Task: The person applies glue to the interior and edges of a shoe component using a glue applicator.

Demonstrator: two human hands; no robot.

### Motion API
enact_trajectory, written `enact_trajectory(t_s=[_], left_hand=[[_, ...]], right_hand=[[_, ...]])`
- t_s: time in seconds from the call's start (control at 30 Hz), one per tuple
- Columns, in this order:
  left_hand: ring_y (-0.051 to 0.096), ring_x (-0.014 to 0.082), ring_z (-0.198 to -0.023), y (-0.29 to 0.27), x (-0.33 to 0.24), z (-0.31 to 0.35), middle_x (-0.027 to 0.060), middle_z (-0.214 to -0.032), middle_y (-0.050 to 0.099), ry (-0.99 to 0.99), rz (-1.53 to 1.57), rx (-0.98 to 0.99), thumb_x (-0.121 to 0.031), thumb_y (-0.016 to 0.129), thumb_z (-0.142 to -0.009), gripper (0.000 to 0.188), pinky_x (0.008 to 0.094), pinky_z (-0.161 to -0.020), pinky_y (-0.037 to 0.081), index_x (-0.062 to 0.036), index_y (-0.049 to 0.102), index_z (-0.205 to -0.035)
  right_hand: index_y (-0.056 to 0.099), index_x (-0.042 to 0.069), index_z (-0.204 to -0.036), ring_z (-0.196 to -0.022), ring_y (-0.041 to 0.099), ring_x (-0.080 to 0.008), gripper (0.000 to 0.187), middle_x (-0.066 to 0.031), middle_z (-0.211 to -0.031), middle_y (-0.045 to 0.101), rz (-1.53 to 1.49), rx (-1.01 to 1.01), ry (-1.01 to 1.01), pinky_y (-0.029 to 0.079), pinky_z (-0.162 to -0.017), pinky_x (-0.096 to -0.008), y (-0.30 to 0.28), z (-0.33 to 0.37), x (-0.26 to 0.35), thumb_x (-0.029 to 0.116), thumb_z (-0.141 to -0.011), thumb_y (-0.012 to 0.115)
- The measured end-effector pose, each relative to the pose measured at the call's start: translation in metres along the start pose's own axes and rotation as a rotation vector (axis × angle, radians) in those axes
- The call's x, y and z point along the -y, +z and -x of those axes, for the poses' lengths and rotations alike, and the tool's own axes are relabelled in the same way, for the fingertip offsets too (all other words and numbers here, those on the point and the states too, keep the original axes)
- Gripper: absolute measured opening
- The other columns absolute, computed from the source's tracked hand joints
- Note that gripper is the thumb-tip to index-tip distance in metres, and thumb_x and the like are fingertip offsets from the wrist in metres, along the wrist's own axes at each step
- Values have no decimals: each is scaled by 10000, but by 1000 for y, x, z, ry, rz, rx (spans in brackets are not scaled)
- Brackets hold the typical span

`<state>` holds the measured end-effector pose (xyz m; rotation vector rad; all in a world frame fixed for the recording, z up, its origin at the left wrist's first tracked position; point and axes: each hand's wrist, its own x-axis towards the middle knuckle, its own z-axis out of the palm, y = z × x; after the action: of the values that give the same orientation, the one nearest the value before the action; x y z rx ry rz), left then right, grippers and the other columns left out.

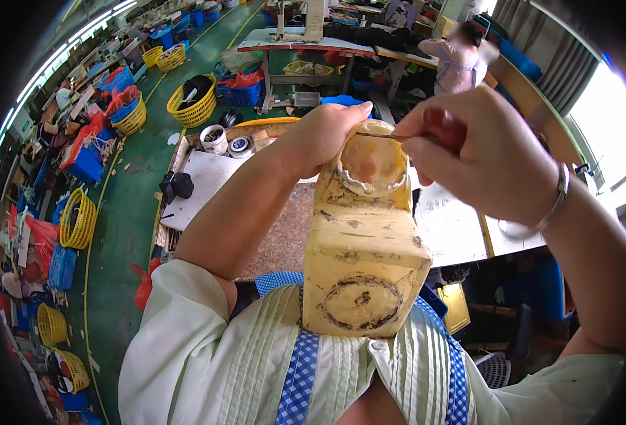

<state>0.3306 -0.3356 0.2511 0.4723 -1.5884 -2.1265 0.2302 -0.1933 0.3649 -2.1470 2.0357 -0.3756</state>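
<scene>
A yellowed, boxy plastic jug (366,237) with dark stains leans against my chest, its wide round mouth facing up toward me. Whitish crust rings the rim of that mouth. My left hand (330,134) grips the jug at the far left of its neck, the fingers partly hidden behind it. In my right hand (486,159) is a thin metal tool with a dark red handle (444,129), like an awl. Its slim shaft lies across the far rim of the mouth; whether the tip touches the crust I cannot tell.
My worktable (274,237) carries a white tub (214,139), a round tin (240,146) and a black bundle (177,185). Yellow baskets (192,103) and blue bins stand along the green floor (132,212) at left. A person (458,64) works at a far table, right.
</scene>
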Motion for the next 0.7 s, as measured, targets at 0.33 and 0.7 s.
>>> enact_trajectory(t_s=[0.33,0.7], left_hand=[[576,142,-668,-11,5,-7,109,-817,602,749,-528,197,-293,414,-902,363,263,-620,468,34,573,-883],[604,161,-662,-4,-8,0,124,-800,612,11,148,26,-286,428,-904,370,283,-593,505,54,573,-893]], right_hand=[[615,-5,-810,-529,577,-159,111,-107,-625,587,26,114,-166,452,-522,-276,4,0,-1,31,-710,586],[623,-20,-814,-535,594,-196,92,-132,-650,607,75,-293,-351,463,-510,-265,-3,34,-13,-30,-734,579]])
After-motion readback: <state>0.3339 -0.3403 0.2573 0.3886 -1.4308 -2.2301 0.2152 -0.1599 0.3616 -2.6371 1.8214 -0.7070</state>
